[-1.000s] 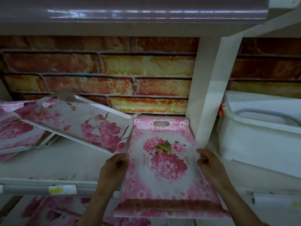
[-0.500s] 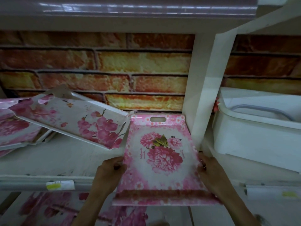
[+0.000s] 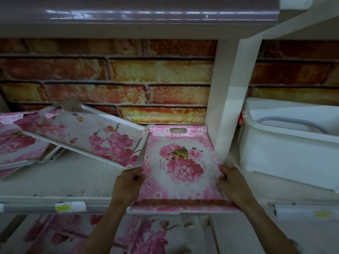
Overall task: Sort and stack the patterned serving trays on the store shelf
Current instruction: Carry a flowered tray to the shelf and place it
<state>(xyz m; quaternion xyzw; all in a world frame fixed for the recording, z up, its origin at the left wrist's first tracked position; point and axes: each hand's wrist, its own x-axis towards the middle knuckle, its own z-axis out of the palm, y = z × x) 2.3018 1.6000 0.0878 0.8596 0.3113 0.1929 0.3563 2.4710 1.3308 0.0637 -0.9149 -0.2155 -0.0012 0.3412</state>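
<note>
A peony tray [image 3: 181, 169] is clasped at its side rims by the left hand [image 3: 129, 182] and right hand [image 3: 233, 182], likely to keep it level.

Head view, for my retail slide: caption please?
The left hand and right hand grip a pink peony tray on the shelf, beside a tilted blossom tray.

We grip the pink peony tray [image 3: 183, 162] by its long edges, our left hand [image 3: 128, 182] at its 8 o'clock, our right hand [image 3: 233, 182] at 4. It lies on the white shelf [image 3: 64, 180], handle slot toward the brick wall [image 3: 110, 70] at 12. At 10 o'clock a tilted orchid tray [image 3: 82, 132] touches its corner. A white tub [image 3: 286, 149] stands at 3.
</note>
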